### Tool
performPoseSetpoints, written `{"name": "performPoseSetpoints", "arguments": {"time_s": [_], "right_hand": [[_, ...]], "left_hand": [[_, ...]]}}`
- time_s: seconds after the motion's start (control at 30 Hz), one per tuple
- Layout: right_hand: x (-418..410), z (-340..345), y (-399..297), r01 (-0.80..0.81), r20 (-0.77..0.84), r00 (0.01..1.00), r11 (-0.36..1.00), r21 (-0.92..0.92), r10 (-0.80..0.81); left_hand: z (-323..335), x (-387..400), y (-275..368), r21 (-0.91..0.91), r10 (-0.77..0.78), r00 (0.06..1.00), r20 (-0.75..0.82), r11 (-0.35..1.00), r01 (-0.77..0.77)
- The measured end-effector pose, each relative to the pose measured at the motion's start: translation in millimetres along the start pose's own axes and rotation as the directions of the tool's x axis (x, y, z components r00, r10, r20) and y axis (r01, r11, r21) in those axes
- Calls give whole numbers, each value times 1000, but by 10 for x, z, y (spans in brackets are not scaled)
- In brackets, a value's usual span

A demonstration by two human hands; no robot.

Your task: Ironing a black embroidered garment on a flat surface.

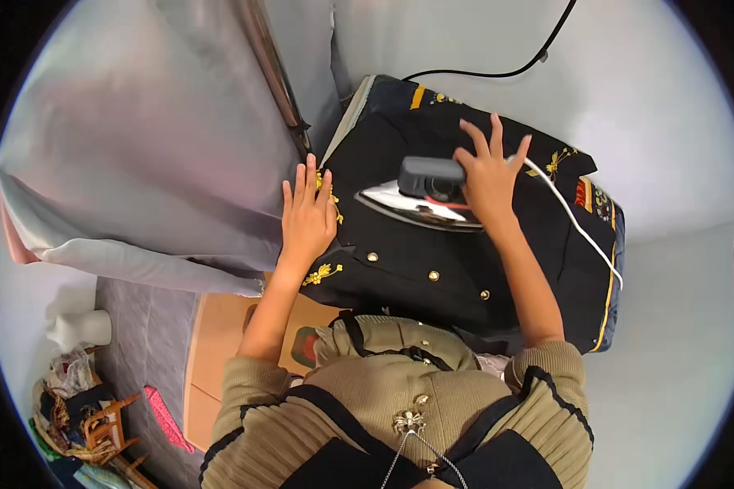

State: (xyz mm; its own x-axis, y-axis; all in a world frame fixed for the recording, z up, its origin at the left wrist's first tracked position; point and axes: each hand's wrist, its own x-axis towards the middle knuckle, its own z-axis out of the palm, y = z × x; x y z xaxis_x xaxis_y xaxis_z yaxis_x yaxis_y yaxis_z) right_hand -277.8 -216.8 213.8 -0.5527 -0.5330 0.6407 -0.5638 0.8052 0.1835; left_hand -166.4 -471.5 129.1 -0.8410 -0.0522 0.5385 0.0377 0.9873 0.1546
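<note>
A black jacket [382, 150] with gold buttons and yellow floral embroidery lies spread before me on a padded surface. My left hand [309, 217] rests flat on its left edge, fingers extended, partly covering the embroidery. At the rear of an electric iron [431, 177] is my right hand [488, 177], with thumb and a finger against the grey handle and the other fingers spread. The iron's shiny body points left over the black cloth. Its underside is hidden, so full contact with the cloth cannot be told.
A white cord [575, 220] runs rightward from behind the iron. Grey curtain fabric [140, 128] and a metal pole [275, 67] stand at left. A black cable [501, 74] hangs along the wall. Lower left are a wooden chair [107, 422] and piled cloth.
</note>
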Motion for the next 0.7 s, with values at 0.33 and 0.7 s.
{"name": "performPoseSetpoints", "arguments": {"time_s": [0.33,0.7], "right_hand": [[-843,-420,310,-195,19,980,976,-94,198],[-1535,-573,1544,-497,-86,843,708,-502,531]], "left_hand": [[-70,27,88,156,-34,998,-61,987,43],[152,538,1000,69,128,992,11,989,-129]]}}
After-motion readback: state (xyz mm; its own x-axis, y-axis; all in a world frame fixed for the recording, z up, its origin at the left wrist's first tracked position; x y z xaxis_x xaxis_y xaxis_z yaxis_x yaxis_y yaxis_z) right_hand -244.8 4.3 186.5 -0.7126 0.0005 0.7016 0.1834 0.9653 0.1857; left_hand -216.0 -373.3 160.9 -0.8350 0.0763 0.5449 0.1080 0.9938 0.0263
